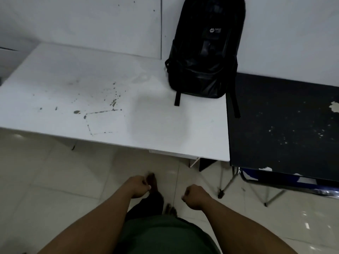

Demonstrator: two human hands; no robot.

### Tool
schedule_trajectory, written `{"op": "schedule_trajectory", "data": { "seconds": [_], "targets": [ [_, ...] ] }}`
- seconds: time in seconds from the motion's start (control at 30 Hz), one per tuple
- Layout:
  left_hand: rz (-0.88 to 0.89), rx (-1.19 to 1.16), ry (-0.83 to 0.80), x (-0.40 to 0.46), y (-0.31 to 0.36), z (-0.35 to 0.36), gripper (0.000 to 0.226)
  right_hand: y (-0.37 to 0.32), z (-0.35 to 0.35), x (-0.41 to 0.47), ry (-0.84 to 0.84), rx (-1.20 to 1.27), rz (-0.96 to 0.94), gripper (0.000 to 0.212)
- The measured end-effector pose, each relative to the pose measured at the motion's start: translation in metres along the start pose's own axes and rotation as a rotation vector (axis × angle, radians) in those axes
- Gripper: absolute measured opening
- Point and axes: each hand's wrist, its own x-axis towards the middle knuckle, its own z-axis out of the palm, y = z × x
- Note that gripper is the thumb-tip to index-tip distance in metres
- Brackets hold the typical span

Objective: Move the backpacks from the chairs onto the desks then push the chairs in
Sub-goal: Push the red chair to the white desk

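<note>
A black backpack (204, 52) stands upright on the back right corner of a white desk (102, 99), leaning against the wall, with one strap hanging over the desk's right edge. My left hand (139, 186) and my right hand (194, 197) hang over the floor in front of the desk, both with curled fingers and holding nothing. Under the black desk (282, 125) on the right, a chair (275, 182) with a blue seat and metal legs shows only in part.
The white desk carries stains and a taped outline near its middle. White wall panels (91, 24) rise behind both desks. Pale floor tiles (55, 180) lie in front, and my feet and green shirt show between my arms.
</note>
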Motion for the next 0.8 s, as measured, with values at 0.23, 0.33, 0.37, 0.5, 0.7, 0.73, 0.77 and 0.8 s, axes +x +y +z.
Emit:
{"op": "schedule_trajectory", "data": {
  "seconds": [0.23, 0.33, 0.37, 0.5, 0.7, 0.73, 0.77, 0.8],
  "targets": [
    [-0.072, -0.089, 0.020, -0.033, -0.050, 0.036, 0.039, -0.014, 0.050, -0.016, -0.038, -0.031, -0.041, 0.037],
    [-0.079, -0.111, 0.041, -0.043, -0.073, 0.044, 0.041, -0.029, 0.065, -0.023, 0.001, 0.012, -0.075, 0.036],
    [-0.076, -0.113, 0.046, -0.045, -0.079, 0.045, 0.041, -0.032, 0.069, -0.025, 0.016, 0.018, -0.077, 0.035],
    [-0.037, -0.112, 0.055, -0.057, -0.104, 0.048, 0.040, -0.038, 0.092, -0.037, 0.064, 0.059, -0.043, 0.032],
    [0.050, -0.058, 0.067, -0.080, -0.153, 0.041, 0.037, -0.057, 0.142, -0.066, 0.115, 0.155, 0.036, 0.024],
    [0.058, -0.044, 0.074, -0.085, -0.164, 0.039, 0.036, -0.065, 0.154, -0.072, 0.112, 0.181, 0.044, 0.018],
    [0.058, -0.030, 0.079, -0.090, -0.176, 0.037, 0.036, -0.072, 0.165, -0.077, 0.112, 0.206, 0.043, 0.016],
    [0.054, -0.009, 0.080, -0.096, -0.191, 0.037, 0.036, -0.080, 0.181, -0.082, 0.112, 0.226, 0.041, 0.020]
  ]
}}
